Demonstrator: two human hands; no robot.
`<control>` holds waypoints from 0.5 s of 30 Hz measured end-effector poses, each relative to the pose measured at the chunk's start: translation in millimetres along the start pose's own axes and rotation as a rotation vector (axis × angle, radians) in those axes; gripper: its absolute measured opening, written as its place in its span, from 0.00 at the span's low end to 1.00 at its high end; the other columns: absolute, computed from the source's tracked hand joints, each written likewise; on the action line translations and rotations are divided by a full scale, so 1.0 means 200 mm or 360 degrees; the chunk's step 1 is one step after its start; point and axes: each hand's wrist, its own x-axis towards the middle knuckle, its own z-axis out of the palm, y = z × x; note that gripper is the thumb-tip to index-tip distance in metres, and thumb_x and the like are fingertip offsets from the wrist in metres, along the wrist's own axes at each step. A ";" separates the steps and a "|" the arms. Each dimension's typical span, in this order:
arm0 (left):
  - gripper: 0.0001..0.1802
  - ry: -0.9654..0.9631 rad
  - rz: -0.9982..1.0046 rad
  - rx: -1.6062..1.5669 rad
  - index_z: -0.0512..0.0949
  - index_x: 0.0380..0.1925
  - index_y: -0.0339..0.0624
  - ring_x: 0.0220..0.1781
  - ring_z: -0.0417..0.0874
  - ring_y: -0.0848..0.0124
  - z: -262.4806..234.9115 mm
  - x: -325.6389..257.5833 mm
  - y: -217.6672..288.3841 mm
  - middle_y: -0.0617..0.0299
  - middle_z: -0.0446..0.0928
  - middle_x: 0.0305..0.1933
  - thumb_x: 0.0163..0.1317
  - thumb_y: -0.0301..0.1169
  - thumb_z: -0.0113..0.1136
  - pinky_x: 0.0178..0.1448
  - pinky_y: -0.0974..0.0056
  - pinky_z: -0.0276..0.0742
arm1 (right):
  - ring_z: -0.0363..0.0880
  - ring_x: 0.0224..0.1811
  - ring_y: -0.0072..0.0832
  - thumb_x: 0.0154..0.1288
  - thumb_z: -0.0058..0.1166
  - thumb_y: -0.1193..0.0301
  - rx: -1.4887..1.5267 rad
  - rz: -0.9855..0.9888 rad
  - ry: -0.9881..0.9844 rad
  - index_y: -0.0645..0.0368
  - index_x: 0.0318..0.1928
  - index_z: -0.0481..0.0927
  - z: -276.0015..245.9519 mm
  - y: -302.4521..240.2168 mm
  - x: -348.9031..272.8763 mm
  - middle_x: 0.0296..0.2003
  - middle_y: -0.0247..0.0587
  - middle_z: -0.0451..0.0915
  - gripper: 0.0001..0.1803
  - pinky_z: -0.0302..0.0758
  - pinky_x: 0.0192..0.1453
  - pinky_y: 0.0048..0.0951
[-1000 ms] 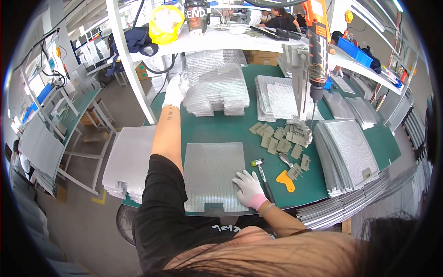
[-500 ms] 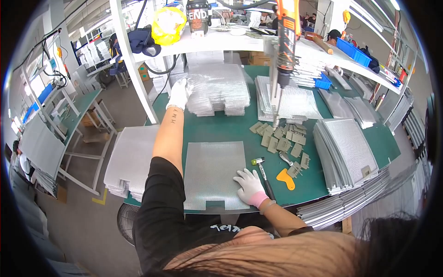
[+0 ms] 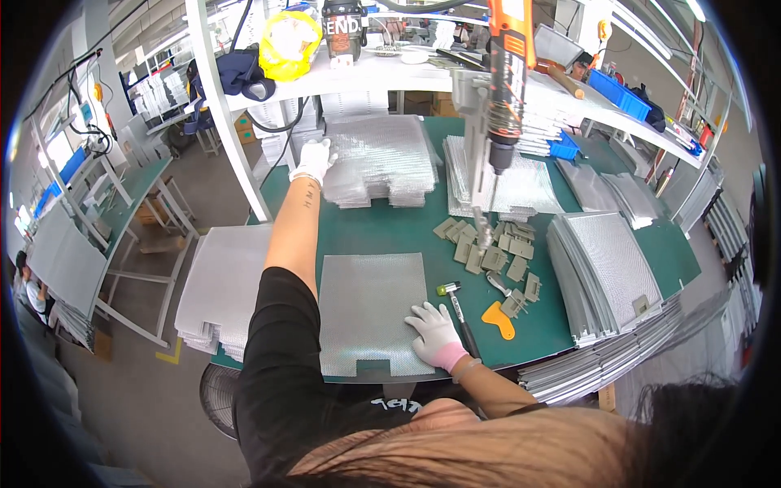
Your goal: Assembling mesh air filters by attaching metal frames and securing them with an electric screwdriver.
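My left hand (image 3: 316,160), in a white glove, is stretched out to the left edge of a stack of silvery mesh panels (image 3: 378,159) at the far side of the table. Its fingers are loosely apart at the stack's corner. Directly before me lies a single flat mesh panel (image 3: 370,305), with a notch in its near edge. Gloved in white with a pink cuff, my right hand (image 3: 435,335) rests open, fingers spread, on that panel's right edge. Just right of this hand lies a small hammer (image 3: 457,305) with a green-tipped head and dark handle.
A yellow scraper (image 3: 499,320) lies near several small olive-grey plates (image 3: 492,248). An orange-and-black power driver (image 3: 506,89) hangs above the table. More panel stacks stand at left (image 3: 224,281), right (image 3: 606,268) and back right (image 3: 508,179). A white shelf (image 3: 390,75) spans the back.
My left hand has shifted slightly at the far stack's edge; the blurred top of that stack now looks flatter and sharper. My right hand stays on the single panel. The view has shifted slightly.
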 end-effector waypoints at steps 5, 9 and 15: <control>0.15 0.0215 0.0216 -0.1562 0.69 0.57 0.43 0.47 0.80 0.65 -0.10 -0.08 0.12 0.60 0.76 0.50 0.72 0.30 0.52 0.44 0.58 0.80 | 0.58 0.73 0.49 0.56 0.50 0.66 0.0029 -0.0060 0.0036 0.52 0.60 0.76 -0.02 -0.04 0.01 0.66 0.49 0.68 0.28 0.47 0.77 0.57; 0.17 0.0218 0.0174 -0.1467 0.69 0.59 0.42 0.46 0.82 0.65 -0.17 -0.12 0.00 0.59 0.75 0.49 0.72 0.32 0.52 0.43 0.57 0.80 | 0.58 0.73 0.49 0.56 0.49 0.66 0.0036 -0.0090 0.0020 0.52 0.60 0.76 -0.02 -0.06 0.02 0.67 0.48 0.67 0.28 0.48 0.77 0.57; 0.27 0.0114 -0.0167 -0.1133 0.68 0.60 0.40 0.47 0.82 0.59 -0.19 -0.17 0.01 0.53 0.76 0.54 0.68 0.44 0.60 0.46 0.56 0.81 | 0.57 0.74 0.48 0.57 0.49 0.66 0.0035 -0.0088 0.0010 0.52 0.61 0.75 -0.03 -0.06 0.02 0.67 0.48 0.66 0.28 0.47 0.77 0.57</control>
